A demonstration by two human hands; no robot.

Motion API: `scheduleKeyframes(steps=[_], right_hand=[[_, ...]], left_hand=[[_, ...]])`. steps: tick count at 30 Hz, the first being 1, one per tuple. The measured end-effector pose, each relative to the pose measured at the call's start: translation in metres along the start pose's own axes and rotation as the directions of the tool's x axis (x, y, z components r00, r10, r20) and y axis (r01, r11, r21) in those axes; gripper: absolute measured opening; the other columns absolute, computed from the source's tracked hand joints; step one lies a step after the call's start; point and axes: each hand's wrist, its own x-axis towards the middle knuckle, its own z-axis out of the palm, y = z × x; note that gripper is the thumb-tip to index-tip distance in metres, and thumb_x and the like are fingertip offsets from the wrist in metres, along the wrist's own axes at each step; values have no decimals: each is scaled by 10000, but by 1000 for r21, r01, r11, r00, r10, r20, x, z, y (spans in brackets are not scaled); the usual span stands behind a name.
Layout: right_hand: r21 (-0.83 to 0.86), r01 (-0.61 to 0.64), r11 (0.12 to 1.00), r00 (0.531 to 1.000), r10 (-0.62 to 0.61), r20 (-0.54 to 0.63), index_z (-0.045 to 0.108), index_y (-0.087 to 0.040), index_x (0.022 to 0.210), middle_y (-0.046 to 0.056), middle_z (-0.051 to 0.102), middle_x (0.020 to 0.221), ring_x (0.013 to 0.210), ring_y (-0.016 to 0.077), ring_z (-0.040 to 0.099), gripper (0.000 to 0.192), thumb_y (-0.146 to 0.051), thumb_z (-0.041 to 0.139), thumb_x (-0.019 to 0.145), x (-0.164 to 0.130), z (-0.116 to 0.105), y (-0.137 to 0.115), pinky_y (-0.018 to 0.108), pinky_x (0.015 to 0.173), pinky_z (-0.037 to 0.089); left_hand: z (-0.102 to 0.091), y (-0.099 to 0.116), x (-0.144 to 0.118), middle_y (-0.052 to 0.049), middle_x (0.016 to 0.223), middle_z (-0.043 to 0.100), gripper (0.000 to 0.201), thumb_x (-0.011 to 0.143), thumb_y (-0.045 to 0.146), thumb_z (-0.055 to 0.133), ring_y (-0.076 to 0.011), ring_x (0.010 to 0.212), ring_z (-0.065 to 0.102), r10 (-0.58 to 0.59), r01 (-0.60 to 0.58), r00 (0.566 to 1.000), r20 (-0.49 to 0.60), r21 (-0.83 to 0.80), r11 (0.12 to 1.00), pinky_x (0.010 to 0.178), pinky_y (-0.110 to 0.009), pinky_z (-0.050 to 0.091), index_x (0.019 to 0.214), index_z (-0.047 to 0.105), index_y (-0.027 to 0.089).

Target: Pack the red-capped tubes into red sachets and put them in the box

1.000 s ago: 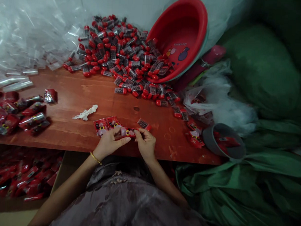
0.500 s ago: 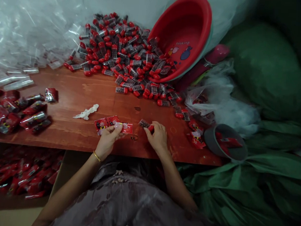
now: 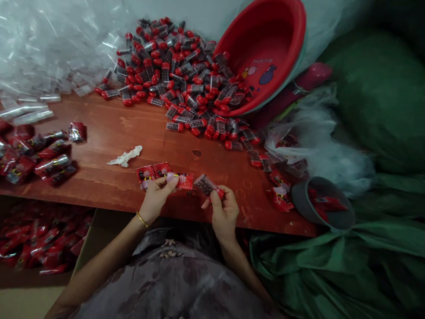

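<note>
Between thumb and fingers, my left hand (image 3: 154,200) pinches a red printed wrapper (image 3: 186,181), whose right end sticks out past the fingertips. More red printed wrappers (image 3: 162,168) lie on the wooden table just behind that hand. My right hand (image 3: 226,212) grips a small clear container (image 3: 203,183) by its red cap. Dark round pieces show through its side, and its clear end points left toward the wrapper. A small gap separates the two things.
Behind is a big heap of red-capped containers (image 3: 187,79), spilling from a tilted red basin (image 3: 297,23). Wrapped pieces (image 3: 54,163) lie left, near clear sleeves (image 3: 29,113). Right are a grey bucket (image 3: 301,204) and a plastic bag (image 3: 341,150). A crumpled white scrap (image 3: 125,157) lies mid-table.
My right hand has lifted the container off the table area and turned, so more of its clear body shows. My left hand keeps its pinch on the wrapper. The view shifted slightly.
</note>
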Motion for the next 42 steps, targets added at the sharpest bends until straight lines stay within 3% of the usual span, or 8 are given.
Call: scheduleKeyframes(steps=[9,14,20,26,34,38,42], right_hand=[[145,-164,976,984,151,99,513,-194,869,-45,639,645,394,75,551,250,-429,587,832,-1,5,10,196,439,409],[159,-153,975,986,139,95,517,-193,863,-28,670,713,400,56,541,243,-418,600,829,-1,5,12,183,443,408],[100,-170,980,974,152,169,519,-193,858,-41,642,651,395,62,537,246,-422,603,825,-6,4,11,187,450,416],[88,-148,985,987,140,84,509,-202,870,-68,585,633,388,57,514,255,-424,617,808,-2,2,14,183,433,401],[122,-122,985,989,111,94,512,-211,878,-92,521,601,398,54,508,232,-398,627,803,-4,3,14,178,445,407],[118,-126,985,986,111,125,510,-213,880,-73,584,632,398,56,509,218,-397,608,818,-6,3,13,182,444,408],[111,-141,984,978,121,170,509,-211,866,-44,652,696,399,52,507,206,-396,589,826,-7,3,13,190,453,416]], left_hand=[[-5,-4,2,31,556,543,364,605,495,740,-87,551,431,206,-206,978,21,186,961,565,-228,383,628,684,136],[-6,-3,1,49,496,427,360,676,464,690,-74,510,333,302,-303,952,52,307,902,497,-220,265,548,621,135],[-10,-6,1,47,518,463,285,693,411,686,-81,516,358,368,-346,930,6,352,869,499,-219,282,598,665,143],[-6,-12,-3,22,557,560,254,664,394,722,-104,546,456,268,-277,961,70,266,924,556,-234,384,628,690,145],[4,-18,-6,-8,736,684,296,641,450,741,-135,671,591,150,-149,988,28,-18,989,695,-286,503,730,719,169],[4,-17,-5,4,673,664,280,622,430,761,-117,633,576,186,-186,982,-40,-2,983,658,-255,492,696,717,164],[1,-18,-2,2,658,654,251,647,399,754,-109,623,559,216,-216,976,7,54,975,667,-249,476,687,715,154]])
